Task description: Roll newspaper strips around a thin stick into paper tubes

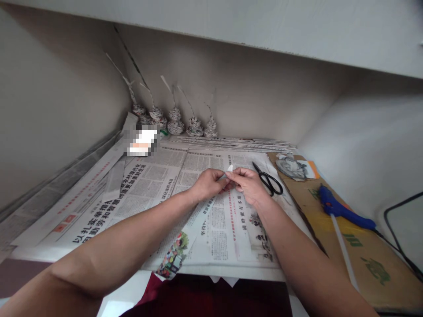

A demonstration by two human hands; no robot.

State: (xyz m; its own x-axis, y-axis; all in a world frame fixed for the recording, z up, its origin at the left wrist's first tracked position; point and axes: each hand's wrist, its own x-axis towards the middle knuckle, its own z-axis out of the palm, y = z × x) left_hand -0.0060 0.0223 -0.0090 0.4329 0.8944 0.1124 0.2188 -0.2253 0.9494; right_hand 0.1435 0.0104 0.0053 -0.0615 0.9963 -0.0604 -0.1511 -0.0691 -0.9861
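Observation:
Both my hands meet over the newspaper sheets (158, 176) that cover the table. My left hand (211, 182) is closed in a pinch on a newspaper strip (173, 256). The strip slants from under my fingers toward the table's front edge, where its end carries a colourful picture. My right hand (246, 182) pinches the same strip, and its small pale tip pokes up between the fingertips. Much of the grip is hidden by the fingers. Just right of my right hand lie black-handled scissors (271, 180), touching neither hand.
Several woven paper gourd shapes (176, 121) stand along the back wall, before them thin paper rods (238, 144). A blurred-out phone-like object (142, 141) lies back left. Right, cardboard (380, 259) bears a blue glue gun (346, 211) with a cord. A shelf (231, 22) hangs overhead.

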